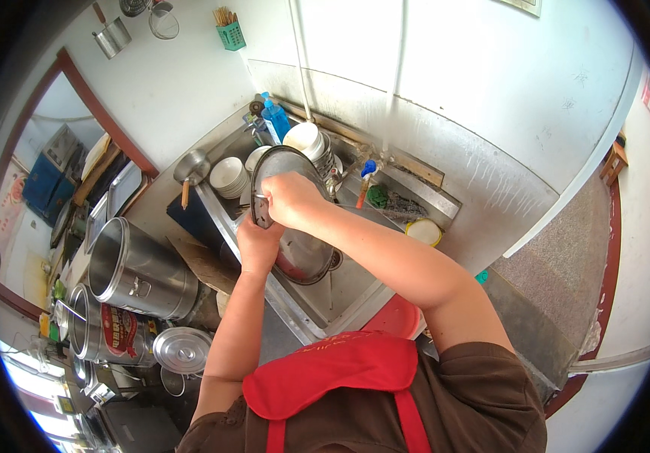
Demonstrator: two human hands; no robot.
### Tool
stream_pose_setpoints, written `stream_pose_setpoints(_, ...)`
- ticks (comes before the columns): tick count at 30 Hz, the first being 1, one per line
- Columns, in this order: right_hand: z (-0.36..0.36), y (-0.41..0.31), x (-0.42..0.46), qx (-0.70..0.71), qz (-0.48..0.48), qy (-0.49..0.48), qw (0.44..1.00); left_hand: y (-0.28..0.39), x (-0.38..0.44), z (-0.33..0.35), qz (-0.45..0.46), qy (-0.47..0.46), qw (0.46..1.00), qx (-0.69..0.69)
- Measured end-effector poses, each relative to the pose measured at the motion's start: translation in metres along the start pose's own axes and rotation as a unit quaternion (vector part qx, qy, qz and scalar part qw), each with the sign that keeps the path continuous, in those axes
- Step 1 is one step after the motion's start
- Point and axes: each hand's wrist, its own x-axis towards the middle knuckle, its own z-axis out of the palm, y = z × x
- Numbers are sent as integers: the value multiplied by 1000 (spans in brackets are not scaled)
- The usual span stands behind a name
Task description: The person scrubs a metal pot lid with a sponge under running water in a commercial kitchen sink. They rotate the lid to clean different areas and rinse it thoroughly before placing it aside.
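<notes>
A large round metal lid or shallow pan (309, 249) is tilted steeply over the stainless steel sink (353, 300). My left hand (259, 243) grips its near left edge. Against its upper part, my right hand (291, 198) is closed on a thin shiny metal piece (261, 196); whether this is a tool or a handle cannot be told. Behind the lid stand stacked white bowls (304, 137), and a second stack (228, 174) is to its left. A tap with a blue handle (369, 167) is on the right, with an orange-red spout end below it.
A blue pump bottle (275, 120) stands at the sink's back corner. On the left edge rests a saucepan (191, 166). A green scouring pad (377, 196) and dark steel wool (406, 205) lie at right. Large steel pots (149, 277) stand left; a red basin (395, 317) is below the sink's near edge.
</notes>
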Motion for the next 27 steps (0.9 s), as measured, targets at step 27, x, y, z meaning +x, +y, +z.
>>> stream_pose_setpoints(27,8,17,2,20,-67,-11,997,-6,7,-9,-46,-14,999,-6)
